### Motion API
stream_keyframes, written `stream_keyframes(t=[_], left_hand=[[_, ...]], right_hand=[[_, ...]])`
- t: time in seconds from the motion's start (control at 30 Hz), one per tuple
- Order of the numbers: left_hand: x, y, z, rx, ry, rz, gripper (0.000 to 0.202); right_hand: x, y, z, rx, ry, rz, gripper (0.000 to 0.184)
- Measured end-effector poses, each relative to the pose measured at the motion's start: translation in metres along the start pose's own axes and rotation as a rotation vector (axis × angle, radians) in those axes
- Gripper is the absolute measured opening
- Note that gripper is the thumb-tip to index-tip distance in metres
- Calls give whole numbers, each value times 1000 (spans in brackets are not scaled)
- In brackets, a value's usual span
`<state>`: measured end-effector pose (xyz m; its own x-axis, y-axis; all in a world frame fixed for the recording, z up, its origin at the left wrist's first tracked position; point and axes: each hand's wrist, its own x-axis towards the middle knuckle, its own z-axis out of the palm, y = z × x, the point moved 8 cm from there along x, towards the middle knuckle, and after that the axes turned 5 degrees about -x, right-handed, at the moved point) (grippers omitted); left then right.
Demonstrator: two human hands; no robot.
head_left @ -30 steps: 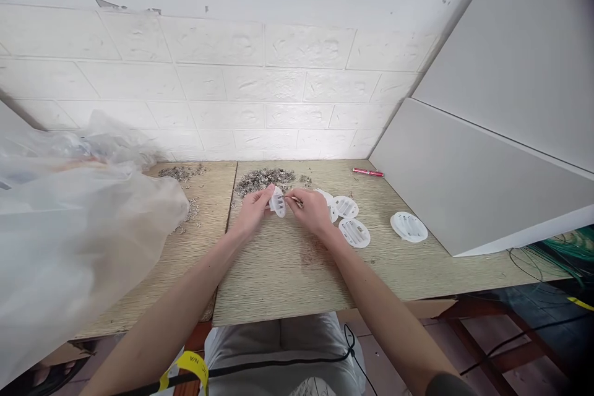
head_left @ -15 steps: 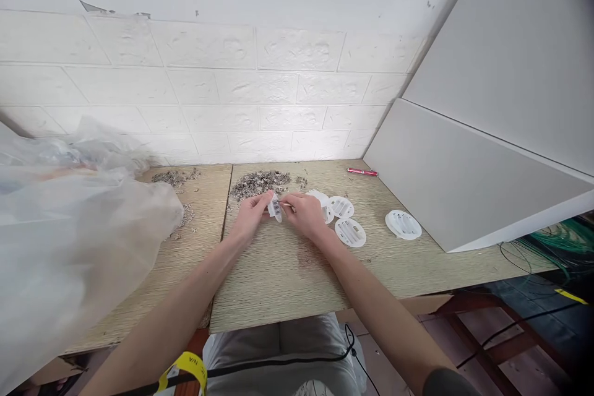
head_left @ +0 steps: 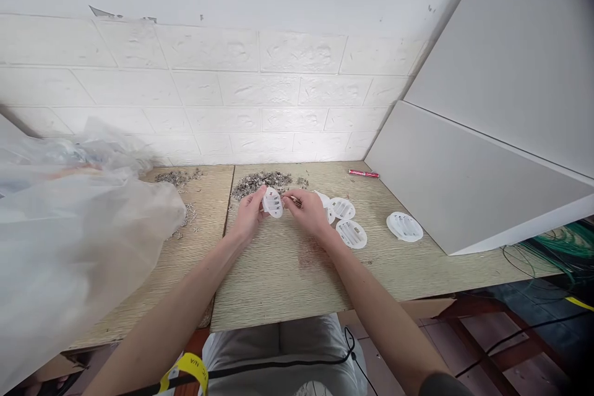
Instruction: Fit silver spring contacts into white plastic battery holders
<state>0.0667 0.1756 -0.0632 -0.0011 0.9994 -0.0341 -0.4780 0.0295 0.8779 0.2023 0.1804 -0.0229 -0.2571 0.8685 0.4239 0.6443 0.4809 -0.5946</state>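
My left hand (head_left: 251, 211) grips a white round plastic disc (head_left: 273, 203) with ribbed slots, held up over the wooden table (head_left: 278, 272). My right hand (head_left: 309, 212) is closed beside it, pinching a small metal piece (head_left: 295, 200) at the disc's right edge. Just behind the hands lies a heap of small metal pieces (head_left: 260, 181). Three more white discs (head_left: 351, 232) lie to the right of my right hand, one partly hidden by it, and another disc (head_left: 405, 226) rests farther right.
A big clear plastic bag (head_left: 69, 229) covers the table's left part, with scattered metal bits (head_left: 179, 177) near it. A red pen (head_left: 363, 173) lies by the wall. Grey boards (head_left: 464, 179) lean at the right. Green cables (head_left: 563, 241) hang beyond the table edge.
The disc in my left hand has turned from edge-on to face toward me. Both hands stay in the same spot above the table.
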Motion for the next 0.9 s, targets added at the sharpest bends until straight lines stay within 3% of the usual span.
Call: stream_keyframes(t=[0.47, 0.9], left_hand=[[-3, 1, 0, 170, 12, 40, 48], [-2, -2, 0, 141, -7, 28, 48]], right_hand=[[-3, -5, 7, -278, -51, -32, 19], [-5, -9, 10, -306, -43, -115, 20]])
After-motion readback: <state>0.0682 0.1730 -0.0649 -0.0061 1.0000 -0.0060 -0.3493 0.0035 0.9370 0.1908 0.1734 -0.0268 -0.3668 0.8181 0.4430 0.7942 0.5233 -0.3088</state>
